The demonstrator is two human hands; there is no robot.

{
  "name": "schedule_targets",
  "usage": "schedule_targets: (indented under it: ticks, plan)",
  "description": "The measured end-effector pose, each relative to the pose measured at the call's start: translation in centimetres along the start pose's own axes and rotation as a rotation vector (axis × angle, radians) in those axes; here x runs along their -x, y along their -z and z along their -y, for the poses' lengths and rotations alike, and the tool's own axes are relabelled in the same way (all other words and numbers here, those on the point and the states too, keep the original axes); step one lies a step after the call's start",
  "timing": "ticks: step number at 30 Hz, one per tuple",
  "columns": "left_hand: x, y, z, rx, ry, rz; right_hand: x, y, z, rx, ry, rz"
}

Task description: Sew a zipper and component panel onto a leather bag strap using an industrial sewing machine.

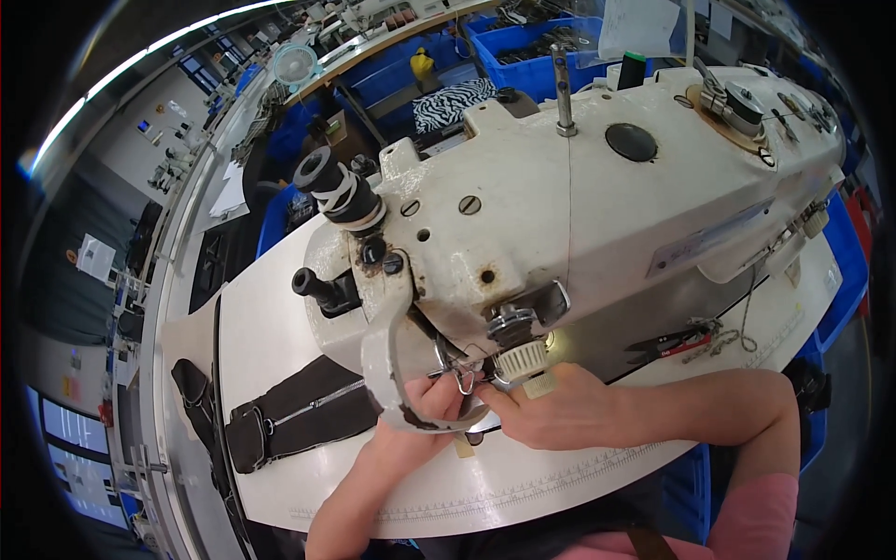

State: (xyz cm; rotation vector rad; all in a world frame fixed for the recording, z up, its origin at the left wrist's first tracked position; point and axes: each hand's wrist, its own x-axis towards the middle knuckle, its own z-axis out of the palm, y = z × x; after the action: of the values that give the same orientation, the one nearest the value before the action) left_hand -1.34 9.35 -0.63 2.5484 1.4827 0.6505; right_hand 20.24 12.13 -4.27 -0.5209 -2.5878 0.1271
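A white industrial sewing machine (pixel 607 196) fills the middle of the head view. My left hand (pixel 429 406) is bent at its needle area, partly behind the white guard (pixel 383 373), fingertips pinched among small metal parts (pixel 465 378). My right hand (pixel 546 411) is beside it, fingers curled, index finger reaching to the same spot below the knurled dial (pixel 518 359). What either hand holds is hidden. A dark fabric piece with a zipper (pixel 317 411) lies on the white table (pixel 355 490), left of my hands.
Red-handled scissors (pixel 667 345) and a chain (pixel 737 341) lie right of my hands. Another dark piece (pixel 191 392) lies at the left. Blue bins (pixel 523 61) stand behind the machine and at the right. A fan (pixel 292 65) sits on a back bench.
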Motion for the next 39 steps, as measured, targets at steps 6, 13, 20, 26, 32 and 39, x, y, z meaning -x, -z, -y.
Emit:
schedule_targets:
  ticks: [6, 13, 20, 26, 32, 39]
  plan:
    - [0.1, 0.7, -1.0, -0.024, 0.003, 0.042, -0.2, 0.5, 0.1, -0.014, 0.008, 0.029]
    - [0.5, 0.5, -0.4, -0.164, -0.124, 0.057, 0.3, 0.7, -0.6, -0.035, 0.066, -0.061]
    - [1.0, 0.2, 0.3, -0.073, -0.200, -0.039, 0.0, 0.6, -0.2, 0.018, -0.058, -0.193]
    - [1.1, -0.9, 1.9, 0.164, -0.002, -0.121, 0.2, 0.6, 0.1, 0.113, 0.006, -0.016]
    - [-1.2, 0.9, -0.5, -0.256, -0.207, 0.051, 0.3, 0.5, -0.5, 0.026, 0.045, -0.113]
    - [0.2, -0.5, 0.7, 0.147, 0.240, 0.027, 0.5, 0.1, -0.3, -0.010, 0.099, -0.215]
